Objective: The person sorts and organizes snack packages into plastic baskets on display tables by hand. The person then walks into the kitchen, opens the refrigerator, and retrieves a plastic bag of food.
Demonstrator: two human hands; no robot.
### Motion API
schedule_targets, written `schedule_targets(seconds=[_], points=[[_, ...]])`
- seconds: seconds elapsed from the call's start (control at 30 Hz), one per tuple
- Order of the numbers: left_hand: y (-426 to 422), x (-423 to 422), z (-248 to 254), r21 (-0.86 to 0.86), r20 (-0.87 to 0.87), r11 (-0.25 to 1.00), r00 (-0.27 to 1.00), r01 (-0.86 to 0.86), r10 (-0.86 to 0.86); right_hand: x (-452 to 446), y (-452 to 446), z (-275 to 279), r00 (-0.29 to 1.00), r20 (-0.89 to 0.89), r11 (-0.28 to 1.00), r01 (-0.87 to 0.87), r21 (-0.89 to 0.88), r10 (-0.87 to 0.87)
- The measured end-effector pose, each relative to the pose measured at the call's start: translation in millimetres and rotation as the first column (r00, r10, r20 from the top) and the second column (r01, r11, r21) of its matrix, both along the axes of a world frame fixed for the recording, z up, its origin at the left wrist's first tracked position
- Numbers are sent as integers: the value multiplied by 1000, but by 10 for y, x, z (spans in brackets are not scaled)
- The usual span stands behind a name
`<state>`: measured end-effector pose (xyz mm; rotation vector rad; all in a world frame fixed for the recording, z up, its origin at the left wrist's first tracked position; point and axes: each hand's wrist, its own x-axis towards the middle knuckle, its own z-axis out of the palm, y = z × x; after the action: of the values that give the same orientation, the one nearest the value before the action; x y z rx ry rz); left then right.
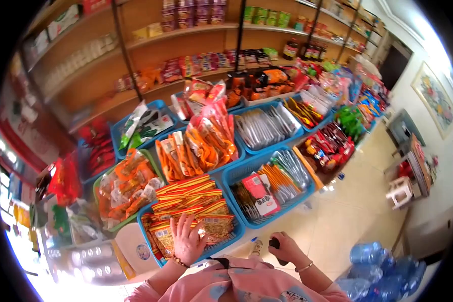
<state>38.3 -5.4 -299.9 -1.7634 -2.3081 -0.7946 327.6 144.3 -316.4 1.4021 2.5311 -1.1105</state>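
My left hand (pixel 187 240), fingers spread, lies over the near edge of a blue plastic basket (pixel 240 232). Yellow-and-red snack packets (pixel 194 201) fill that basket, and the palm seems to rest on or just above them. Lower right, my right hand (pixel 287 249) is closed around a small black object (pixel 274 243), mostly hidden by the fingers, so its kind does not show. Right of the packets stands another blue basket (pixel 251 223) with a pink-and-white packet (pixel 260 195) and several rows of slim packets (pixel 281 182).
More snack baskets reach back to wooden shelves (pixel 186 35) of packaged goods. A green basket (pixel 117 227) of orange packets is at left. Large blue water bottles (pixel 382 272) stand on the floor at lower right, and a white stool (pixel 400 192) is near the right wall.
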Motion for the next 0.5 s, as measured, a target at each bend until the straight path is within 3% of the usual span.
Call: schedule_targets(seconds=[0.07,0.13,0.2,0.23,0.3,0.43,0.5], points=[[157,186,-47,50,-9,999,1000,15,-14,-1,85,-177,901,-413,986,-161,-37,131],[432,440,1,84,45,992,994,95,-99,112,72,-385,882,-462,956,-212,-205,97],[712,693,-34,73,103,988,984,136,-143,224,222,-294,962,-191,904,-253,-345,197],[858,816,-20,32,114,989,982,148,-150,258,298,-112,952,-199,893,-290,-345,232],[1088,990,-41,-25,136,983,975,182,-177,291,454,236,998,-29,841,-67,-536,61],[1315,963,-42,-3,129,986,978,166,-165,542,786,72,989,-64,881,-149,-449,134],[1308,767,106,64,143,993,984,101,-109,551,853,59,994,-91,862,-92,-499,54]])
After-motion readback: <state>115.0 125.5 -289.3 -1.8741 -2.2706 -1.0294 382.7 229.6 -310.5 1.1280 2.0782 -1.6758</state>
